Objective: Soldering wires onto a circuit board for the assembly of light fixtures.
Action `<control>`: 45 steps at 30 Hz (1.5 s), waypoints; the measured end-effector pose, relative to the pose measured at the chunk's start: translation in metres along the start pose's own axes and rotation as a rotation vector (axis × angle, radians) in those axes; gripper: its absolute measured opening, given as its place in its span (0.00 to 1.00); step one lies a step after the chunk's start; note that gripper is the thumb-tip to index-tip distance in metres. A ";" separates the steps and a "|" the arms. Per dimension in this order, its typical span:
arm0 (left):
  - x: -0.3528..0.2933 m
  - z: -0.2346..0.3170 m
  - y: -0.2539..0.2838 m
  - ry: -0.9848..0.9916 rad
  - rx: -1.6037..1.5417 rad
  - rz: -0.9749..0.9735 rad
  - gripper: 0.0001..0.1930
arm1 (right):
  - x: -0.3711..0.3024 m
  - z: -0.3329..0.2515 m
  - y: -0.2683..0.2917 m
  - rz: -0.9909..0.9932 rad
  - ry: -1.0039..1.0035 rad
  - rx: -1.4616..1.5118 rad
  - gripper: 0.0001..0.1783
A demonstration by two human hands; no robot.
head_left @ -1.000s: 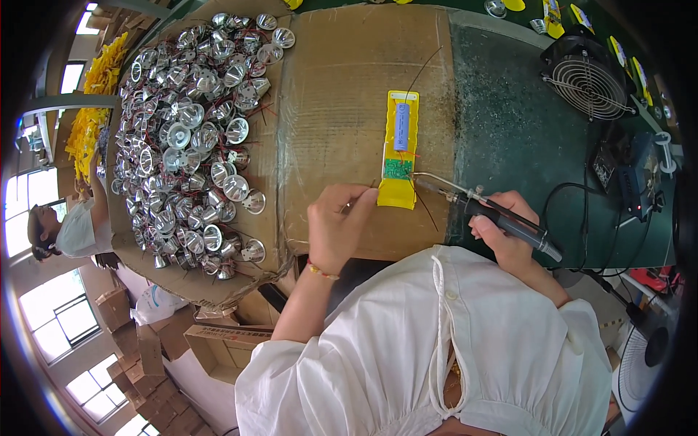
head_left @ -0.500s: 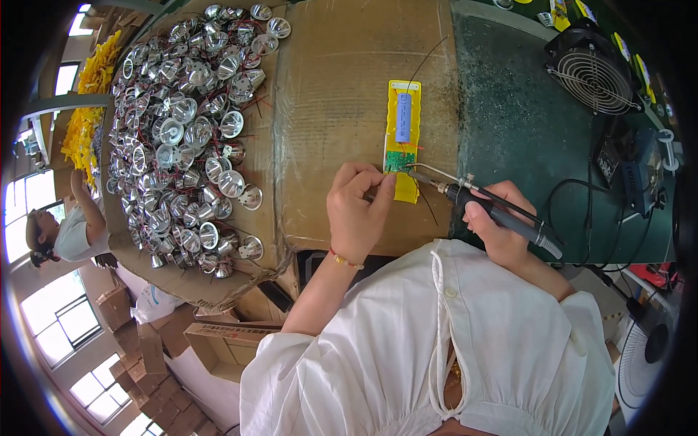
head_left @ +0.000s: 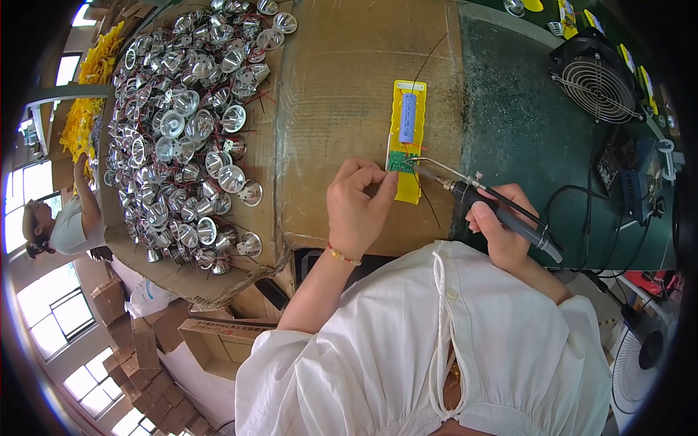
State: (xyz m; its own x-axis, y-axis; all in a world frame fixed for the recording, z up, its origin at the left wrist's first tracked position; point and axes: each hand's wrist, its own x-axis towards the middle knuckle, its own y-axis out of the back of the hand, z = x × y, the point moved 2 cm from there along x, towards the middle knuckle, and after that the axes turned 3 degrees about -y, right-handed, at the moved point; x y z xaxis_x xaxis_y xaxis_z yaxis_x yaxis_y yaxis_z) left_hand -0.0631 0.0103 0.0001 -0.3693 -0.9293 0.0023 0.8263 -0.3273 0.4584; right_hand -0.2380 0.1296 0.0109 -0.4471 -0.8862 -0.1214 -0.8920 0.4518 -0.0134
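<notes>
Near frame centre, left hand [head_left: 358, 207] pinched shut, thumb and forefinger tips pressed together at the lower left corner of a small green circuit board [head_left: 399, 161]; whether a thin wire sits in that pinch, cannot tell. Right of centre, right hand [head_left: 502, 229] clenched around the black handle of a soldering iron [head_left: 486, 203], metal tip angled up-left and touching the board's right edge. Board fixed at the lower end of a yellow rectangular plastic holder [head_left: 406, 138], a blue cylindrical battery cell [head_left: 407, 118] lying above it. Holder flat on a brown cardboard sheet [head_left: 342, 94], just above both hands. Upper left: heap of shiny silver reflector cups [head_left: 185, 131]. Upper right: black wire-guarded fan [head_left: 592, 76] on a dark green mat [head_left: 516, 123].
</notes>
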 end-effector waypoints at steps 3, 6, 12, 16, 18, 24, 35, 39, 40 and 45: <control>0.004 0.001 0.002 -0.016 0.077 -0.033 0.07 | 0.002 0.003 -0.001 -0.022 0.023 -0.025 0.10; 0.007 0.004 0.005 -0.022 0.108 -0.073 0.07 | 0.003 0.002 -0.003 -0.024 -0.011 -0.016 0.10; 0.014 0.003 0.008 0.018 0.092 -0.177 0.07 | 0.005 -0.001 -0.005 -0.048 -0.046 -0.025 0.08; 0.018 0.001 0.009 0.036 0.124 -0.240 0.07 | 0.006 0.003 -0.006 -0.037 -0.060 0.013 0.09; 0.019 0.000 0.010 0.053 0.121 -0.261 0.07 | 0.007 0.005 -0.006 -0.042 -0.071 0.017 0.09; 0.026 -0.003 0.016 0.102 0.037 -0.273 0.08 | 0.010 0.001 -0.011 -0.019 -0.101 0.070 0.09; 0.024 0.012 0.010 0.097 0.124 -0.349 0.09 | 0.006 -0.012 0.028 -0.014 0.074 -0.080 0.10; 0.007 0.005 0.020 0.046 -0.035 -0.185 0.05 | 0.006 0.001 0.053 0.113 0.148 0.017 0.10; 0.009 0.021 0.020 -0.040 0.195 -0.312 0.09 | 0.004 0.000 0.060 0.140 0.158 0.009 0.10; 0.048 0.025 0.007 -0.085 0.427 -0.480 0.10 | 0.008 0.005 0.088 0.307 0.142 -0.098 0.10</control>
State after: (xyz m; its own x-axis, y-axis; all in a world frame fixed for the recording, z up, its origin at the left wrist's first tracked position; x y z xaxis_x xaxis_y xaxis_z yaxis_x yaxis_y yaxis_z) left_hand -0.0858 -0.0320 0.0251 -0.7026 -0.6739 -0.2284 0.3258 -0.5900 0.7388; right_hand -0.3197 0.1632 0.0042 -0.6940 -0.7191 0.0348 -0.7137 0.6935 0.0989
